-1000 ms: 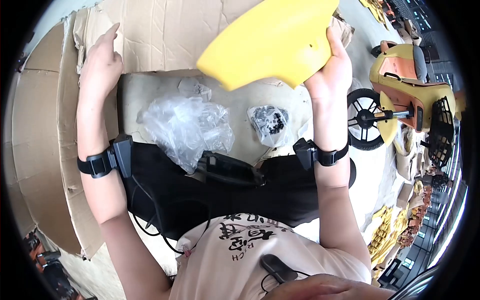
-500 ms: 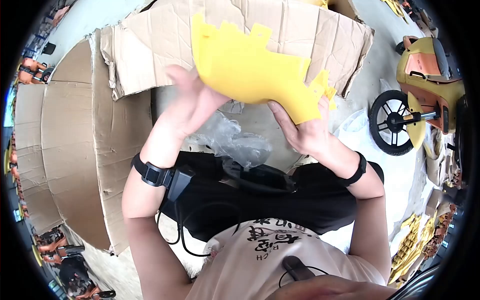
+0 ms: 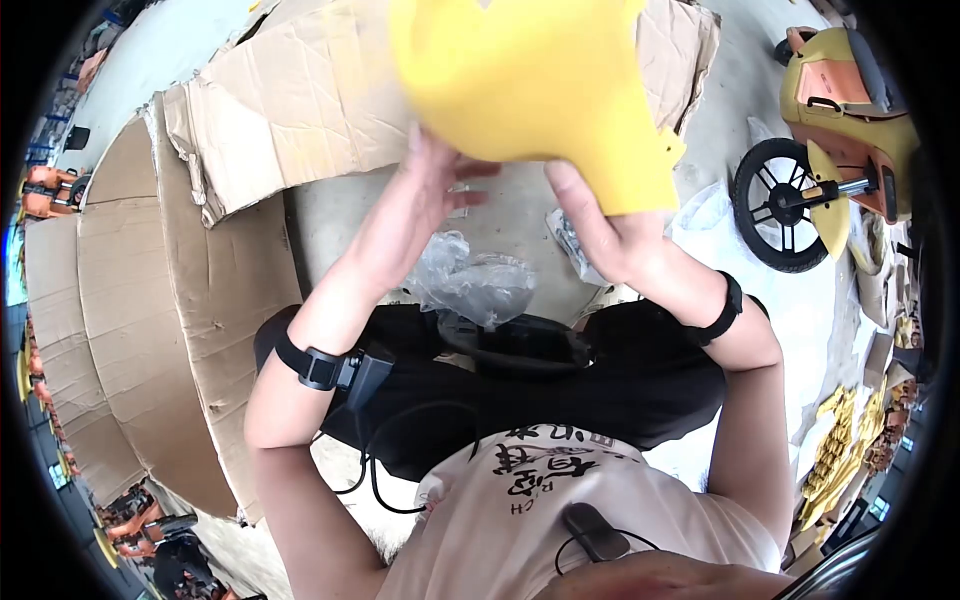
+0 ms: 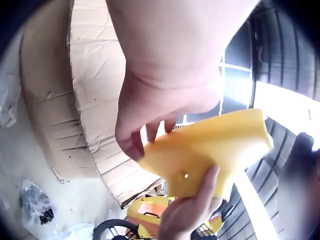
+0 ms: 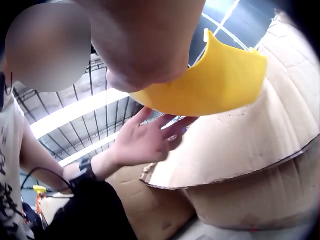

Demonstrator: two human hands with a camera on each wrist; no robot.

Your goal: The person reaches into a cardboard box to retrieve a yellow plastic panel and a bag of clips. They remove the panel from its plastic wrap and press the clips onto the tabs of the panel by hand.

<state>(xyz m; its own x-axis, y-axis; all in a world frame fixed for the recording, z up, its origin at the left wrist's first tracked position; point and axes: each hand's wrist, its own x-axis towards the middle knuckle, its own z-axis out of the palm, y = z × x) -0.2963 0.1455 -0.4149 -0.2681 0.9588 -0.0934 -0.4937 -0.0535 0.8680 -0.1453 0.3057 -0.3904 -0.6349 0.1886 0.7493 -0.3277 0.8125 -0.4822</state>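
A curved yellow plastic panel (image 3: 530, 90), its edge notched and tabbed, is held up in front of the body. The right hand (image 3: 615, 235) grips its lower right end, thumb lying along the near face; a small hole shows near that thumb in the left wrist view. At the panel's lower left edge is the left hand (image 3: 420, 205), its fingers loosely extended. In the right wrist view the left hand (image 5: 142, 142) has its fingertips right at the panel's lower edge, not wrapped round it.
Large bent cardboard sheets (image 3: 180, 300) stand at the left and ahead. Clear plastic bags (image 3: 475, 280) lie on the floor between the legs, by a dark object (image 3: 515, 340). A yellow and orange scooter (image 3: 840, 130) stands at the right.
At first the right hand alone held the panel and the left was by the cardboard. The left hand has come in to the panel, which has been turned and raised farther forward.
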